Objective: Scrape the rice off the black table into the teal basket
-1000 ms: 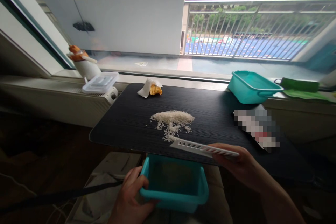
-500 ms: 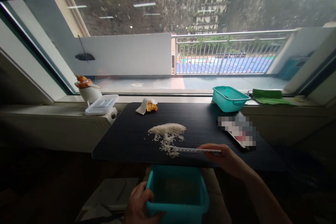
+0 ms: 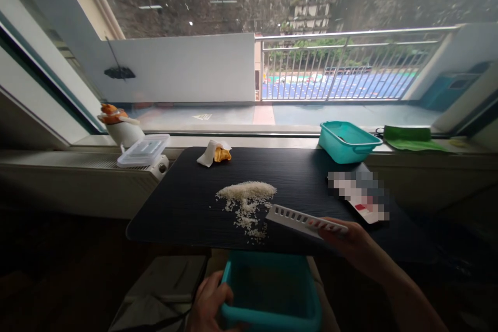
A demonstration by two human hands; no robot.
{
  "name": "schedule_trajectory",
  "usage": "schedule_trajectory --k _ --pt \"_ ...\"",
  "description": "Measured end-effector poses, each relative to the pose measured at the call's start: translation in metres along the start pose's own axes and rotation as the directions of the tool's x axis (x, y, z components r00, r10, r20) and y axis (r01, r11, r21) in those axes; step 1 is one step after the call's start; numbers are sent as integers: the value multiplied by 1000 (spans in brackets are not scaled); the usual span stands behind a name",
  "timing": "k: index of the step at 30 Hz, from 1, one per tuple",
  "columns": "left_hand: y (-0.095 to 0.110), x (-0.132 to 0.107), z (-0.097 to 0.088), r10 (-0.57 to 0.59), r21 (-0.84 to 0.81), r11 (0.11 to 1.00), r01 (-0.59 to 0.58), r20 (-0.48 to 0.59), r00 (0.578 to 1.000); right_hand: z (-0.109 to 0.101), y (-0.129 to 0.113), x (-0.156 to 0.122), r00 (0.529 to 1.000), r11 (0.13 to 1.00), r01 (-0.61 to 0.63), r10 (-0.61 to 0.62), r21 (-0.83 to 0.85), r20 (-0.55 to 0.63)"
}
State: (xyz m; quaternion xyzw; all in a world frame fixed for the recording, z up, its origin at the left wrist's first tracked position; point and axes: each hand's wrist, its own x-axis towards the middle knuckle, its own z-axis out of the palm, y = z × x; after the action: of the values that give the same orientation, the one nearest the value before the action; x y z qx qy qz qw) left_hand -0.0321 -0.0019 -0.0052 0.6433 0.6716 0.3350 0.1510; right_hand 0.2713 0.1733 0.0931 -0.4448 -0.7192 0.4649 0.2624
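Gripping the teal tub by its left wall, the left hand holds it below the desk's near edge; the right hand grasps a slotted white strip. Rice lies heaped and trailing on the desk, so the work looks unfinished; the tub's contents are too dim to tell.

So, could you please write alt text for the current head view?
A right hand holds a white slotted strip beside scattered white grains on a black table; the left hand grips a teal bin by the table's near edge. Another teal bin stands near the window.
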Motion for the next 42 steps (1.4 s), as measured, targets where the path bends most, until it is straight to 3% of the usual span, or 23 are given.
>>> schedule_trajectory --k 4,10,19,29,33,36,42 --pt "7 3 -2 -73 35 997 74 -17 997 2 7 1 997 997 -61 58 57 46" --pt "12 -1 -6 -83 88 992 92 -95 992 -5 4 -9 981 996 -45 30 75 192" --pt "16 -4 -17 -129 113 985 134 -51 990 2 8 6 990 999 14 -19 39 140" --pt "31 13 -1 -145 35 989 146 -17 989 -7 1 -14 977 999 33 -37 26 209" --pt "33 14 5 -146 -3 989 146 7 989 -5 -1 -1 983 995 28 -44 90 177" --pt "30 15 7 -115 -16 993 116 28 993 -4 -4 14 985 998 44 -52 48 167" --pt "24 23 5 -178 92 981 172 64 982 -8 -3 16 979 998 65 -65 4 194"
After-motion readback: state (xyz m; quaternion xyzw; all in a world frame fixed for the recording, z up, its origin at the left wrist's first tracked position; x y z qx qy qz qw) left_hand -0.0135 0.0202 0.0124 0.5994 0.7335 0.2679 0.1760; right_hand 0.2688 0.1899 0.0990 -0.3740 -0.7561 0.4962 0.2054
